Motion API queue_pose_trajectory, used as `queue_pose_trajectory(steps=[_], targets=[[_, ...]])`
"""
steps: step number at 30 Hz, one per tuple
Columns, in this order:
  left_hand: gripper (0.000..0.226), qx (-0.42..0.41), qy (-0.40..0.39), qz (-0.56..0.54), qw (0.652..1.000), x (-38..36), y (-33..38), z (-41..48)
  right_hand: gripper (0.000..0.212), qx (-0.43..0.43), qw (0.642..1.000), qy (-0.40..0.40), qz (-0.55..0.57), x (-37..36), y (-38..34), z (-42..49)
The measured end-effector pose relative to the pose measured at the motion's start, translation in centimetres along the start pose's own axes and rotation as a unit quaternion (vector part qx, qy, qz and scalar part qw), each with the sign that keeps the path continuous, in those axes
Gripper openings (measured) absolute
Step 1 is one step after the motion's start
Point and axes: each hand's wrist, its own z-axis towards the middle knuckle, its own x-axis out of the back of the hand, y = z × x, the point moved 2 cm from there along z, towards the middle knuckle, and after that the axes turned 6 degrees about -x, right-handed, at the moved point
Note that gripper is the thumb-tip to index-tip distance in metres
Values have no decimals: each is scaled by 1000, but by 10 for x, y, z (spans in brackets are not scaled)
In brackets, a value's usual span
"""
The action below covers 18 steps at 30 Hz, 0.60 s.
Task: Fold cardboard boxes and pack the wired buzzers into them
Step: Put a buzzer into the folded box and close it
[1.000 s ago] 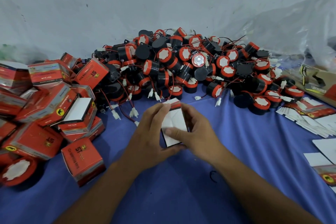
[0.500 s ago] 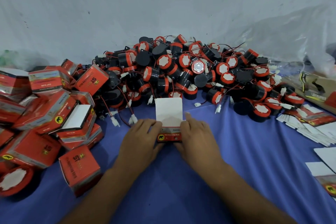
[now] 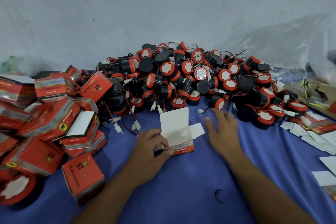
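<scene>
A small red and white cardboard box stands open-topped on the blue cloth, its white lid flap up and a side flap out to the right. My left hand grips its left front corner, thumb on the red front. My right hand hovers just right of the box, fingers spread and holding nothing, pointing toward the buzzers. A big heap of black and red wired buzzers lies behind the box against the wall.
Folded red boxes are piled at the left, one near my left forearm. Flat unfolded box blanks lie at the right edge. A clear plastic bag sits at the back right.
The box went from a flat blank between both hands to an opened-up box standing on the cloth. My right hand let go and moved right and forward; my left hand keeps hold.
</scene>
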Motion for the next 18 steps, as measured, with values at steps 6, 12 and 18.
queue_pose_trajectory(steps=[6, 12, 18], targets=[[28, -3, -19, -1, 1000, -1, 0, 1, 41, -144, 983, -100, 47, -9, 21, 64], [49, 18, -13, -25, 999, -3, -4, 1, 16, -127, 981, 57, 137, -7, 9, 46], [59, 32, -12, -27, 999, -4, -6, 2, 20, -66, 889, 53, 451, 56, -78, 37]])
